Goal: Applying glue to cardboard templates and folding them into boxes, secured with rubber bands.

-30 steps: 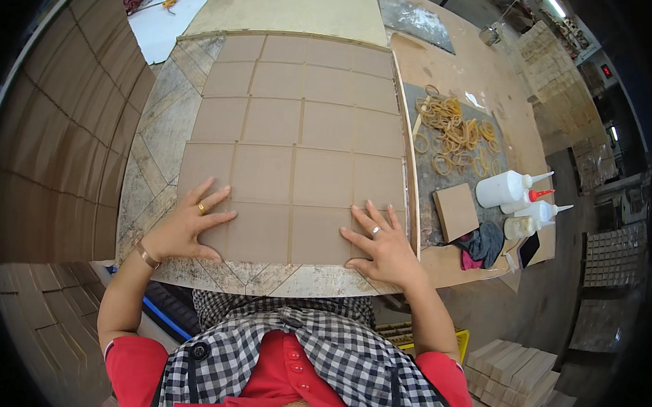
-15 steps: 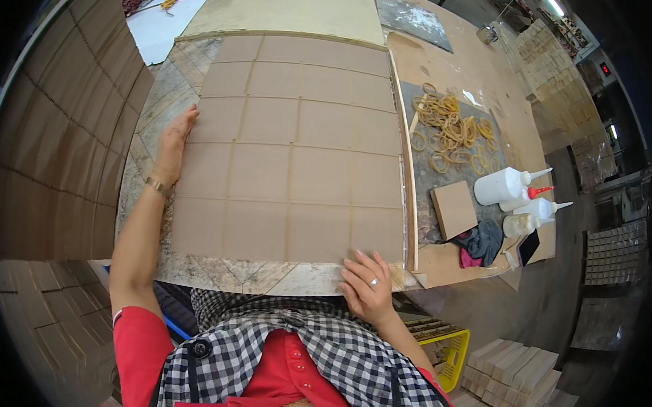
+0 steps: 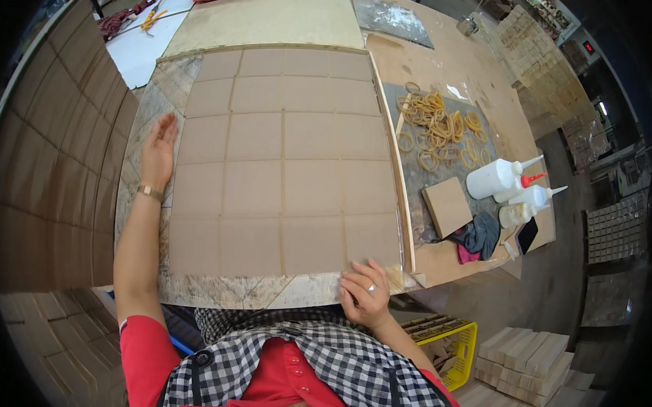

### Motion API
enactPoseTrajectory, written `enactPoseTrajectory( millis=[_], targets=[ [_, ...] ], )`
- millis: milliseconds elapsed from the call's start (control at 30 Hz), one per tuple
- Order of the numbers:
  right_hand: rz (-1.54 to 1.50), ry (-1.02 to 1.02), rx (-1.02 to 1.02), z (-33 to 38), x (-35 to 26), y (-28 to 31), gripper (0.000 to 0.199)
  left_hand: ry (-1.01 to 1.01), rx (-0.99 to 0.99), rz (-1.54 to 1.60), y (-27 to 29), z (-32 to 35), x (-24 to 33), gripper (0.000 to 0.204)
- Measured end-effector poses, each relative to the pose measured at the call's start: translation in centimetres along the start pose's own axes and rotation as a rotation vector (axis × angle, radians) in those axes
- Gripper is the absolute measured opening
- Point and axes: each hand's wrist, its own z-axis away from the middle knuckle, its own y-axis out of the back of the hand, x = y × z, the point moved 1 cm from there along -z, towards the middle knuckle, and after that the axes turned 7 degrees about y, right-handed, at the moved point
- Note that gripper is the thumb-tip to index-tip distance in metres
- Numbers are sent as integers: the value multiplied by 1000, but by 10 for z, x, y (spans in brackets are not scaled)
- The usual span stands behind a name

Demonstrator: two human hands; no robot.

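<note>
Holding the left hand (image 3: pixel 158 156) flat, with fingers together, over the left side of the patterned board (image 3: pixel 220 292), and the right hand (image 3: pixel 364 295) loosely curled near its front-right corner. Cannot tell about a pinch there, or about contact with the grid of brown panels (image 3: pixel 252 186) laid across that board. Has rubber bands (image 3: pixel 435 121), a brown block (image 3: pixel 447 207) and white bottles (image 3: pixel 493 179) to the board's right.
</note>
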Motion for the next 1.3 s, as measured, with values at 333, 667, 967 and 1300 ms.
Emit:
enactPoseTrajectory(
  millis=[333, 667, 967, 1300],
  targets=[
    [179, 114, 57, 7, 0, -11, 12, -33, 47, -143, -15, -77, -12, 36],
    [249, 121, 23, 8, 1, -11, 11, 106, -93, -127, -17, -83, 3, 34],
    [241, 115, 55, 12, 1, -12, 12, 7, 29, -121, -13, -124, -11, 35],
    [-297, -435, 491, -33, 32, 55, 17, -123, -190, -849, -103, 21, -2, 34]
  ],
)
